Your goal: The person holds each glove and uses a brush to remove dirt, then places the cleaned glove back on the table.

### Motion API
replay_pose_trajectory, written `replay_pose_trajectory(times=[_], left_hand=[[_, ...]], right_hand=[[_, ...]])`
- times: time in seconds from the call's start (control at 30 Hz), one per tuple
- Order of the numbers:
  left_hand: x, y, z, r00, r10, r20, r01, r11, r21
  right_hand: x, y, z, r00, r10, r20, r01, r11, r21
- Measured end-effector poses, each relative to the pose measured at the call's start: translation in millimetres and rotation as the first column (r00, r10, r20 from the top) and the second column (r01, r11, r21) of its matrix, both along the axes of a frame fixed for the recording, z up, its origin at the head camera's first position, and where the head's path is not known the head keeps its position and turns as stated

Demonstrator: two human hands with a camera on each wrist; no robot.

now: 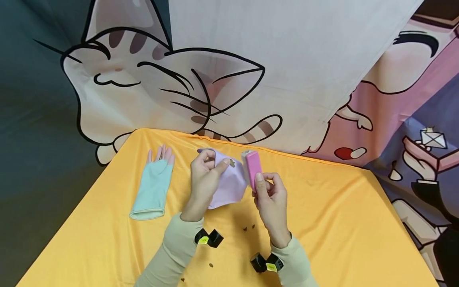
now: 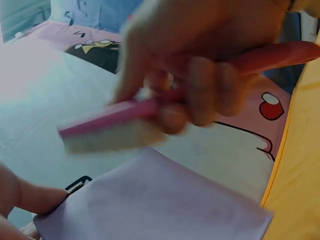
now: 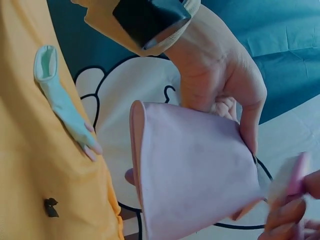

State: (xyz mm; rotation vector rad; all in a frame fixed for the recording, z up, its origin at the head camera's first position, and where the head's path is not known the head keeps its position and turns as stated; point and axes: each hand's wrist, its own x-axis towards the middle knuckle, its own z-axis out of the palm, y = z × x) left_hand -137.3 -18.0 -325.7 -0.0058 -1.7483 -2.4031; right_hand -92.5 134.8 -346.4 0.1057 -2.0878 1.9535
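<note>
My left hand [image 1: 203,181] pinches the upper edge of a lavender, double-layered piece of fabric [image 1: 229,187] and holds it up over the table. Beside my left thumb, a small brown patch [image 1: 232,163] shows on the fabric. My right hand [image 1: 271,195] grips a pink brush [image 1: 254,165] with pale bristles, its long handle [image 2: 280,56] running back past the fingers. The bristles [image 2: 110,137] face the fabric and come close to its edge in the left wrist view, where the brush is blurred.
A mint glove [image 1: 151,189] with pink fingers lies at the left of the yellow tablecloth [image 1: 330,223]. Several small dark bits [image 1: 245,229] are scattered below my hands. Behind the table hangs a backdrop with a cartoon cat [image 1: 118,95].
</note>
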Motion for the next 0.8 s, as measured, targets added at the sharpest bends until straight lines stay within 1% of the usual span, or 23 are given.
replay_pose_trajectory(times=[0.07,0.13,0.23,0.3,0.37,0.4,0.47,0.53,0.57,0.63,0.73,0.8], left_hand=[[0.5,2,-0.7,1.000,-0.015,-0.013,0.014,0.999,-0.047],[1.3,5,-2.3,0.999,-0.035,-0.020,0.033,0.995,-0.099],[5.4,13,-4.6,0.999,-0.051,-0.012,0.049,0.988,-0.149],[10.2,21,-5.4,0.998,-0.061,-0.011,0.059,0.988,-0.140],[16.4,30,-4.9,0.998,-0.060,-0.030,0.057,0.993,-0.099],[19.4,34,-4.2,0.998,-0.048,-0.044,0.045,0.996,-0.077],[25.4,39,-0.3,0.997,-0.011,-0.078,0.009,1.000,-0.028],[27.3,41,1.5,0.993,0.040,-0.110,-0.038,0.999,0.028],[27.0,41,0.9,0.990,0.068,-0.121,-0.062,0.997,0.051],[25.2,39,-0.1,0.986,0.102,-0.129,-0.088,0.991,0.106],[19.8,35,-5.3,0.986,0.119,-0.120,-0.096,0.978,0.185],[17.4,31,-5.7,0.984,0.131,-0.119,-0.101,0.967,0.233]], right_hand=[[1.0,0,1.3,0.997,0.001,-0.073,-0.002,1.000,-0.016],[1.4,-1,1.5,0.992,0.011,-0.123,-0.014,1.000,-0.025],[1.6,-1,0.9,0.989,0.034,-0.147,-0.040,0.998,-0.041],[1.6,-2,-0.4,0.989,0.039,-0.140,-0.048,0.997,-0.059],[1.9,-1,-1.1,0.991,0.034,-0.126,-0.042,0.997,-0.066],[2.0,-1,-1.6,0.993,0.028,-0.117,-0.036,0.997,-0.062],[2.0,-2,-1.9,0.995,0.018,-0.097,-0.022,0.999,-0.045],[1.7,-2,-1.8,0.997,0.009,-0.082,-0.010,1.000,-0.017],[1.5,-2,-1.9,0.997,0.004,-0.074,-0.004,1.000,-0.001],[1.1,-2,-1.8,0.998,-0.001,-0.058,0.003,1.000,0.027],[0.8,-1,-1.9,1.000,0.000,-0.031,0.002,0.998,0.055],[0.4,0,-2.4,1.000,0.006,-0.009,-0.005,0.998,0.066]])
